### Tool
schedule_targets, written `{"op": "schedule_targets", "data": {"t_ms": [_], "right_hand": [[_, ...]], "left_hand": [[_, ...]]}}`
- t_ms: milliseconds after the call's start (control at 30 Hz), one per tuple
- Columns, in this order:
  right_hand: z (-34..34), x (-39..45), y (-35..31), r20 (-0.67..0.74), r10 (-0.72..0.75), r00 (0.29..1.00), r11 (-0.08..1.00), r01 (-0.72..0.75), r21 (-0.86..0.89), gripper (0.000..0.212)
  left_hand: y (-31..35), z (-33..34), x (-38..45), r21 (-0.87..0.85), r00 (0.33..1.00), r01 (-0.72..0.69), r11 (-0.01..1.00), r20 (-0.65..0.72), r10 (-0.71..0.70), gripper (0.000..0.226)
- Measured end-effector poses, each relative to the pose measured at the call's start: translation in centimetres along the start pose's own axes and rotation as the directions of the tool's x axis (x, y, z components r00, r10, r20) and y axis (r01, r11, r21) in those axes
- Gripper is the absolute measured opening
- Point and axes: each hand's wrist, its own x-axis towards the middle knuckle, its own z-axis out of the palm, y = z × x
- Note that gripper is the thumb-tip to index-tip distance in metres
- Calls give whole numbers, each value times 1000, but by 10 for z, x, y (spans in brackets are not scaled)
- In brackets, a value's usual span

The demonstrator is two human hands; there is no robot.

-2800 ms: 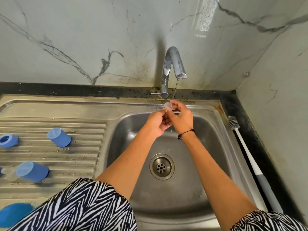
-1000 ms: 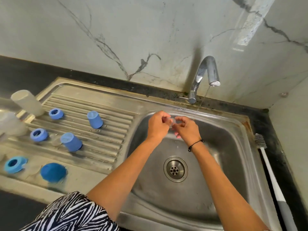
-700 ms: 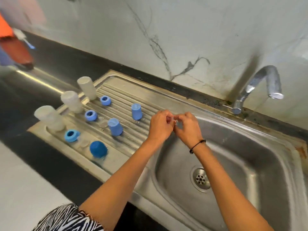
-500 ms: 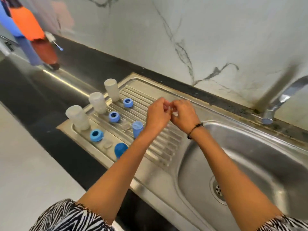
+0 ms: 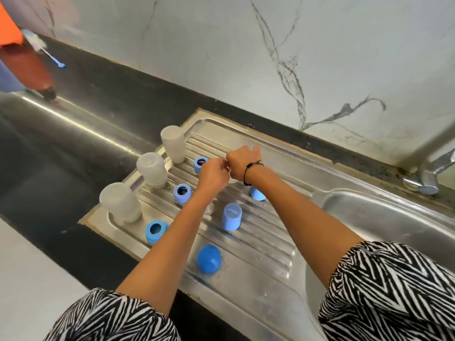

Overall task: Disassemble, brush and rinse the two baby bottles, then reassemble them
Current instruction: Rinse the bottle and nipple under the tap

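Your left hand and right hand meet over the drainboard, fingers curled, pinching a small clear part between them. 3 bottle bodies stand upended at 9 o'clock; blue rings and caps lie below your wrists.

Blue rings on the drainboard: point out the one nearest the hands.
The far ring, beside the back bottle. It sits just left of the left hand; the middle ring and front ring lie nearer the viewer.
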Motion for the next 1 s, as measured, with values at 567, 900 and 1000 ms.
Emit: {"op": "schedule_targets", "data": {"t_ms": [567, 900, 1000], "right_hand": [[4, -11, 13, -79, 52, 996, 998, -50, 28, 27], [6, -120, 83, -135, 363, 922, 916, -327, 232, 25], [18, -168, 122, -79, 459, 885, 867, -427, 257, 27]], "left_hand": [[8, 4, 0, 33, 1000, -24, 999, 3, 24, 43], [82, 77, -65, -23, 969, -237, 971, 59, 238, 41], [107, 119, -91, -28, 946, -293, 956, 137, 294, 42]]}}
